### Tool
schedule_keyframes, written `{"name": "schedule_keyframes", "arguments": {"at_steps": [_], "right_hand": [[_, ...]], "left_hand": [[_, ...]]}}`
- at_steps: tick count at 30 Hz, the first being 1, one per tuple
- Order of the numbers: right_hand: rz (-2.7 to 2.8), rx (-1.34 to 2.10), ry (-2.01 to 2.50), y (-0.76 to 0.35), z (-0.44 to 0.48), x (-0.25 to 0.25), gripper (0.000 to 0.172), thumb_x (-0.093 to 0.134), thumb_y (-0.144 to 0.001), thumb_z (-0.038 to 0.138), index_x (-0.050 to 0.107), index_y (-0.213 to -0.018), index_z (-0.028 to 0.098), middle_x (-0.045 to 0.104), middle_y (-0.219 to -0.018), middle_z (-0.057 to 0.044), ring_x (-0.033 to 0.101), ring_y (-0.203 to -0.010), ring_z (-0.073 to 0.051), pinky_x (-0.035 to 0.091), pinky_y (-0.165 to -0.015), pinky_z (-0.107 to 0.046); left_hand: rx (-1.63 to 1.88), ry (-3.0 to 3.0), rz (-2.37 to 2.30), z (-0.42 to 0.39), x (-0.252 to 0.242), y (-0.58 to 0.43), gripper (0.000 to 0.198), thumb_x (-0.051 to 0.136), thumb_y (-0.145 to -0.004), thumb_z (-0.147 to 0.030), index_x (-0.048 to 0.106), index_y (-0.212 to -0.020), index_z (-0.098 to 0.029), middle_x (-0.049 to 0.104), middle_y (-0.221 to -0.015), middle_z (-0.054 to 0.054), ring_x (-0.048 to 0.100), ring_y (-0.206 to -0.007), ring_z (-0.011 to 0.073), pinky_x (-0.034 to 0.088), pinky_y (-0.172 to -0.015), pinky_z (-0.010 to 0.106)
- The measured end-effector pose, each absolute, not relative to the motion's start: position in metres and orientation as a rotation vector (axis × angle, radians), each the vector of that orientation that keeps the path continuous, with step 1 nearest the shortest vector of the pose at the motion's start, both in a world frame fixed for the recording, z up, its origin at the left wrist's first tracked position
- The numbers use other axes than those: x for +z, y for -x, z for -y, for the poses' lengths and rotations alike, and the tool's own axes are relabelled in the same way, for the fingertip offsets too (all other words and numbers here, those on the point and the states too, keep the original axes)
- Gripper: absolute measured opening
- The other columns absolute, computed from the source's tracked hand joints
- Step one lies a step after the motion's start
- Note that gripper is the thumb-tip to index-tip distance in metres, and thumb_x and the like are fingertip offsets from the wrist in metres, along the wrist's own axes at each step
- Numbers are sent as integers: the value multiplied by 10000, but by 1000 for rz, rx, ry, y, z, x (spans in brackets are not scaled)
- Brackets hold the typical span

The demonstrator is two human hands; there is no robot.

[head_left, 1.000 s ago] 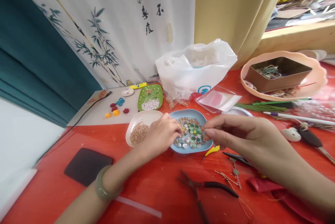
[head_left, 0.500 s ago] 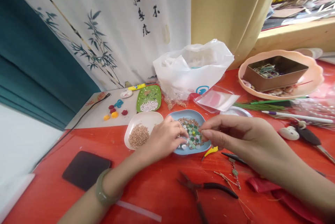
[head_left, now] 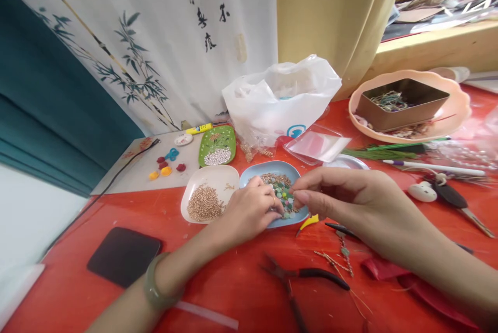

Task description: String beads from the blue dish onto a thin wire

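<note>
My left hand [head_left: 254,208] reaches over the near left side of a blue dish [head_left: 268,166] of green, white and gold beads [head_left: 287,193]. Its fingers curl down with the thumb drawn close to them; whatever they pinch is hidden. At the dish's right edge my right hand [head_left: 338,195] pinches thumb and forefinger together. What lies between those fingertips is too small to make out. Left of the blue dish, a cream dish [head_left: 229,172] holds small gold beads [head_left: 204,203].
Black-handled pliers [head_left: 291,276] lie in front of my hands, near a beaded strand [head_left: 344,252]. A black pad [head_left: 124,257] rests at left. Behind stand a green dish [head_left: 230,136] and a white plastic bag [head_left: 249,97]. Scissors [head_left: 451,195] and a peach tray [head_left: 461,107] are at right.
My left hand has shifted slightly right over the beads, and its fingers have drawn closer together. The right hand keeps its pinch. The whole view has shifted slightly.
</note>
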State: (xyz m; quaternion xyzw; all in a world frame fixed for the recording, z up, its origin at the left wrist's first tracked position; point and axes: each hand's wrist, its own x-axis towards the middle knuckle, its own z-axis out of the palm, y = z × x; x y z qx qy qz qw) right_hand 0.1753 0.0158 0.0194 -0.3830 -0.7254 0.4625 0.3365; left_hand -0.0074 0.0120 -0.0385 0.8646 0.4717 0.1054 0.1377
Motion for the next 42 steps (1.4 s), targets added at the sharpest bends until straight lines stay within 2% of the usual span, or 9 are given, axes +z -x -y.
{"name": "schedule_keyframes", "arguments": {"at_steps": [3, 5, 9, 13, 17, 29, 38, 42], "right_hand": [[1873, 1224, 988, -175, -16, 20, 120, 596, -774, 290, 671, -725, 210, 650, -665, 21, 543, -588, -86, 418, -507, -169], [1875, 1221, 1012, -175, -17, 20, 143, 588, -775, 311, 672, -724, 207, 645, -656, 17, 529, -572, -88, 402, -491, -179], [1900, 1243, 1114, -173, -18, 16, 189, 559, -774, 332, 660, -711, 186, 643, -655, -5, 522, -577, -113, 391, -496, -215], [1968, 1232, 1220, -171, -17, 11, 189, 513, -783, 301, 620, -688, 176, 600, -612, 1, 487, -555, -115, 367, -491, -227], [2018, 1161, 1262, -168, -15, 9, 174, 503, -767, 272, 576, -640, 179, 516, -550, 24, 414, -507, -104, 318, -458, -225], [2044, 1124, 1248, -167, -10, 12, 159, 477, -768, 231, 546, -630, 190, 465, -537, 32, 381, -499, -101, 306, -456, -222], [2045, 1104, 1259, -166, -11, 10, 165, 483, -764, 235, 549, -621, 187, 472, -529, 31, 379, -488, -98, 303, -449, -223], [2068, 1093, 1247, -165, -12, 9, 179, 487, -781, 265, 573, -643, 192, 494, -535, 26, 387, -490, -103, 306, -451, -231]], "left_hand": [[435, -2351, -1362, -14, -37, 10, 76, 611, -768, -220, 682, -763, -191, 603, -764, 35, 481, -837, 217, 400, -666, 321], [611, -2038, -1354, -16, -34, 13, 70, 622, -751, -225, 671, -761, -176, 610, -749, 27, 510, -774, 189, 413, -661, 312], [943, -1304, -1133, -20, -28, 16, 141, 696, -679, -246, 649, -769, -148, 642, -755, 21, 568, -682, 128, 443, -626, 249], [1038, -1013, -997, -20, -27, 14, 145, 750, -613, -215, 666, -708, -144, 658, -683, 16, 581, -640, 107, 426, -574, 205], [1067, -942, -981, -20, -26, 13, 144, 774, -570, -201, 683, -668, -147, 659, -669, 7, 549, -577, 84, 407, -534, 196], [1088, -913, -929, -19, -27, 12, 137, 785, -551, -166, 682, -638, -143, 657, -657, 1, 558, -581, 73, 416, -533, 175], [1094, -992, -963, -17, -26, 10, 153, 791, -533, -164, 670, -624, -145, 640, -644, -6, 553, -592, 84, 435, -568, 197], [1072, -1027, -942, -16, -25, 9, 202, 794, -531, -172, 665, -686, -152, 634, -641, -12, 566, -612, 97, 447, -595, 213]]}}
